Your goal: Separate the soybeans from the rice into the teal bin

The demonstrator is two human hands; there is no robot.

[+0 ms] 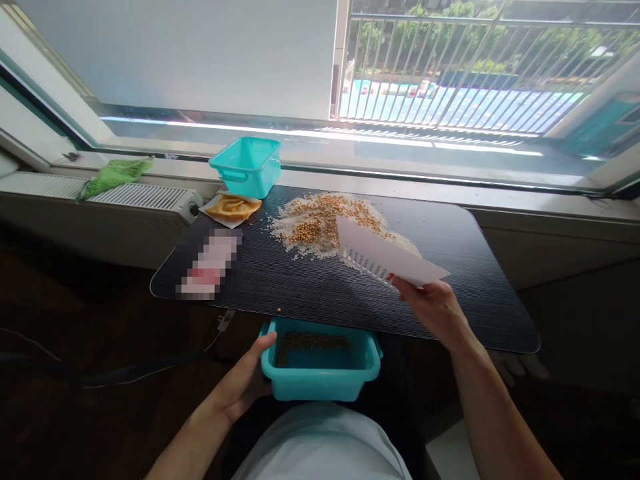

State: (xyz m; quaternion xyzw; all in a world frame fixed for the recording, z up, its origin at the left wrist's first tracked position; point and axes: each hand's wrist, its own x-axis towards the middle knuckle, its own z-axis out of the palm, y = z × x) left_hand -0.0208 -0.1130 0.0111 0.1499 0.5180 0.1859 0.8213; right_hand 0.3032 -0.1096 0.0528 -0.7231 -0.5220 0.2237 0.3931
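Note:
My left hand [246,377] grips the left end of a turquoise plastic basin [320,385], its thumb over the rim. The basin sits at my lap below the table's near edge, with a layer of small brownish grains [315,341] inside. My right hand [436,308] pinches a white paper sheet [393,252] by its near edge; a row of slots is cut along that side. The sheet slants over the right part of a spread heap of white rice-like grains and tan round beans [306,232], hiding some of it. A single bean [279,309] lies by the table edge.
The dark table [450,267] stands against the windowsill. At its back left are another turquoise basin [263,177] and a folded yellow cloth [233,208] on white paper. A blurred pinkish item [210,267] lies nearer. A green cloth [117,175] rests on the radiator [155,198].

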